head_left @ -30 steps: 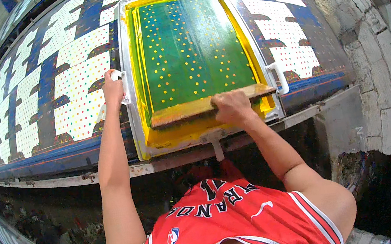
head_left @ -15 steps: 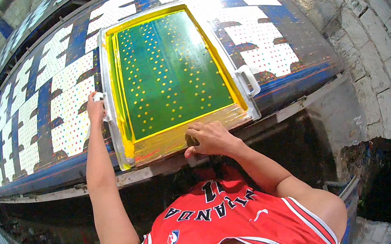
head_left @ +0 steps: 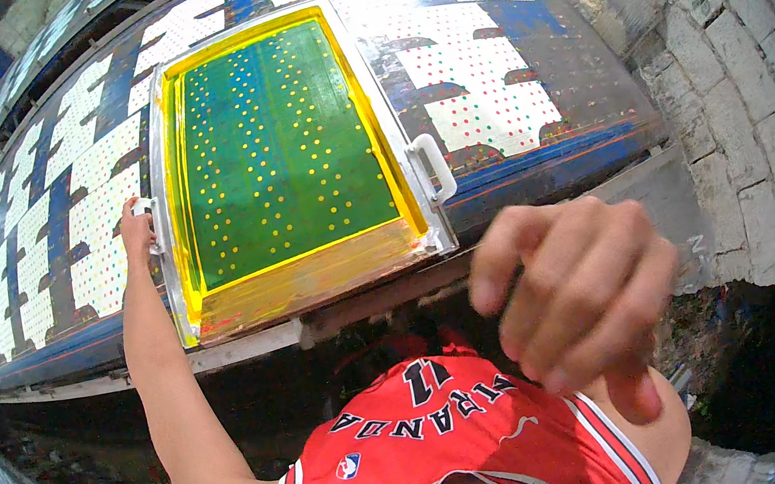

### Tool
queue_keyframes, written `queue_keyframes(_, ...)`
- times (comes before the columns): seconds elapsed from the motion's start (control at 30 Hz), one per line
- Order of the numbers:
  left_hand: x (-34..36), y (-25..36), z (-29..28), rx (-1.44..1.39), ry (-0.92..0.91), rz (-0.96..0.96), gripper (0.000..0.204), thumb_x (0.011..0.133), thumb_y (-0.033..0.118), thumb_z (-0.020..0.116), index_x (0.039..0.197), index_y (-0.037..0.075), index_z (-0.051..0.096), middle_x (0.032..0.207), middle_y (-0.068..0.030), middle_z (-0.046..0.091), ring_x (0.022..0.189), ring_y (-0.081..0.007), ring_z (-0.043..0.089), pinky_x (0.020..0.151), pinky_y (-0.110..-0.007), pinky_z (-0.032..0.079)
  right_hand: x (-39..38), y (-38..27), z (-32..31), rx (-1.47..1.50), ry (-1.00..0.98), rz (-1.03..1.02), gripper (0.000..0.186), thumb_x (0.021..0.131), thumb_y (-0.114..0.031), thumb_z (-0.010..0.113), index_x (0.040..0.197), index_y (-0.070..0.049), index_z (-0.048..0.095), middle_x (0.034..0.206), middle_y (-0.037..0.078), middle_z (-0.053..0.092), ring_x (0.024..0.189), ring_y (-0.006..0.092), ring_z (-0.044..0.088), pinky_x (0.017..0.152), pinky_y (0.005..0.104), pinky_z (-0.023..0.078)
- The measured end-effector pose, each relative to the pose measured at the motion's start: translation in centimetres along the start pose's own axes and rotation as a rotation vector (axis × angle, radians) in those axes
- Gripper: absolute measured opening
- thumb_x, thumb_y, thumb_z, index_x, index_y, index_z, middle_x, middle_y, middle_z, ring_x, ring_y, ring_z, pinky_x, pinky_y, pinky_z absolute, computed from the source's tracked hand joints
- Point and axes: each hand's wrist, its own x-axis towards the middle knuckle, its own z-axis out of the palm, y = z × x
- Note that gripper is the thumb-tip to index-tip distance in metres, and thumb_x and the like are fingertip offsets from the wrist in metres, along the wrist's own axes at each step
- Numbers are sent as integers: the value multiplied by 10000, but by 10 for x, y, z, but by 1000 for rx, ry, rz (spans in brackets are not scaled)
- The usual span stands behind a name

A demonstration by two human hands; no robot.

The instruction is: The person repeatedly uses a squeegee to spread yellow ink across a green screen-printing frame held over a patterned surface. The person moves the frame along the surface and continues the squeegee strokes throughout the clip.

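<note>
A framed printing screen lies on the long sloped table, its green mesh dotted with yellow and its inner border smeared yellow. My left hand is closed round the white handle on the frame's left side. Another white handle on the right side is free. My right hand is raised near the camera, off the frame. Its fingers are loosely curled and a little apart, the thumb hanging below, and no object shows in it. The palm is hidden. Brown tape covers the frame's near end.
White cut pieces printed with coloured dots lie in rows on the dark, blue-stained table. A rail runs along its near edge. At right stands a block wall. Dark ground lies below the table.
My right hand has left the frame's near edge and risen to the right, toward the camera. My left hand keeps its grip. Frame and table both appear farther left in the view.
</note>
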Motion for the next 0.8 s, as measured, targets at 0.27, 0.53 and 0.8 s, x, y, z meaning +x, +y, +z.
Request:
queue_keyframes(0.27, 6, -8, -1, -70, -37, 7, 649, 753, 16, 566, 1388, 149, 543, 814, -138, 668, 409, -202, 542, 378, -341, 446, -20, 45, -21, -278, 44, 142, 348, 967, -323, 706, 791, -23, 688, 684, 49, 681, 621, 176, 671, 701, 386, 545)
queue_keyframes(0.53, 1, -8, 1, 9, -5, 48, 624, 774, 36, 569, 1386, 152, 545, 852, -155, 690, 431, -217, 580, 399, -355, 469, -180, 185, -83, -1319, 281, 1245, 400, 931, -248, 732, 1218, 17, 647, 1201, 244, 651, 1146, 382, 626, 981, 451, 498)
queue_keyframes(0.8, -5, 2, -1, 11, -12, 56, 632, 777, 22, 547, 1401, 123, 533, 890, -180, 690, 452, -219, 578, 426, -362, 472, -228, 216, -101, -969, 557, 1245, 536, 943, -281, 711, 1350, 28, 548, 1304, 275, 623, 1225, 392, 606, 1037, 449, 478)
